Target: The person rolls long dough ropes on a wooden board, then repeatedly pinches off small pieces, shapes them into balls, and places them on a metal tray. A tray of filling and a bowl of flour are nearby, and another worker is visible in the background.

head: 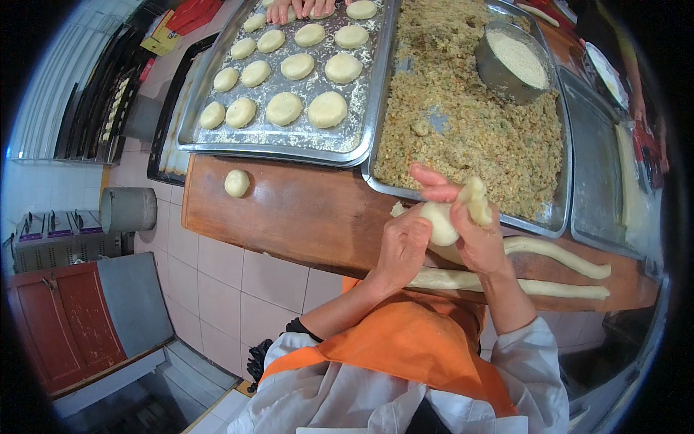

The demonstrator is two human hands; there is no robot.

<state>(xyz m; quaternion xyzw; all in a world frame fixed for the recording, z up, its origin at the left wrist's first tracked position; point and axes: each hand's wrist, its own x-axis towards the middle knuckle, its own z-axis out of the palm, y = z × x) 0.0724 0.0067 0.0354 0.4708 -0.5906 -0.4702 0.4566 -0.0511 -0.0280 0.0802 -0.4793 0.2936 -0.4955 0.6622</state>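
Between my two hands, over the table edge, is a smooth pale dough ball [440, 223]. My left hand [402, 247] closes its fingers against the ball's left side. My right hand [480, 233] holds the other side, and a stub of dough [475, 199] sticks up between its thumb and fingers. Beneath my hands and right forearm, long dough ropes [564, 289] lie on the wooden table [303, 217]. A round dough ball [237, 183] rests alone towards the table's left end. Just beyond my hands stands a metal tray [373, 176] of crumbly filling [471, 146].
A second tray [271, 153] holds rows of flattened dough rounds [327, 109] among scattered seeds; another person's hand [303, 8] presses at its far side. A metal tin [507, 81] of seeds sits in the filling. Another metal tray [591, 163] lies at right, near a person's arm [634, 81].
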